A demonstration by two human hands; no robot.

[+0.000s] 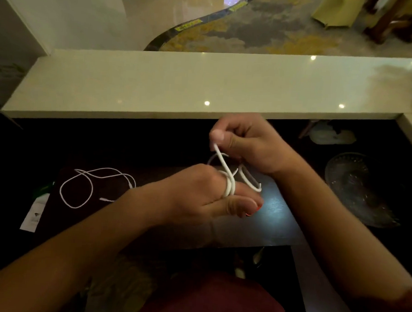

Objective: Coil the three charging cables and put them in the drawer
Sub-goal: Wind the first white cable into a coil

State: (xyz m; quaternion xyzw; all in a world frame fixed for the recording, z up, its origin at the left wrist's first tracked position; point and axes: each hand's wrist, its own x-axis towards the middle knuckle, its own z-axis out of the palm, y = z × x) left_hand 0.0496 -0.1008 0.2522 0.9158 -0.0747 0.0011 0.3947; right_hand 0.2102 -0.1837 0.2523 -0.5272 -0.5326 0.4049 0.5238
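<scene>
A white charging cable [224, 167] runs between both hands over the dark pulled-out surface [275, 220]. Several turns of it are wound around the outstretched fingers of my left hand [205, 196]. My right hand [246, 140], just above and behind, pinches the free length of the same cable between thumb and forefinger, and a loop hangs below it. A second white cable [90, 186] lies loose and uncoiled on the dark surface to the left, one plug end near my left wrist. No third cable is in view.
A pale stone counter [203, 85] runs across behind the hands. A glass dish [359, 186] sits low at the right, with a pale object [331, 135] behind it. A white tag or packet [33, 215] lies at the left edge of the dark surface.
</scene>
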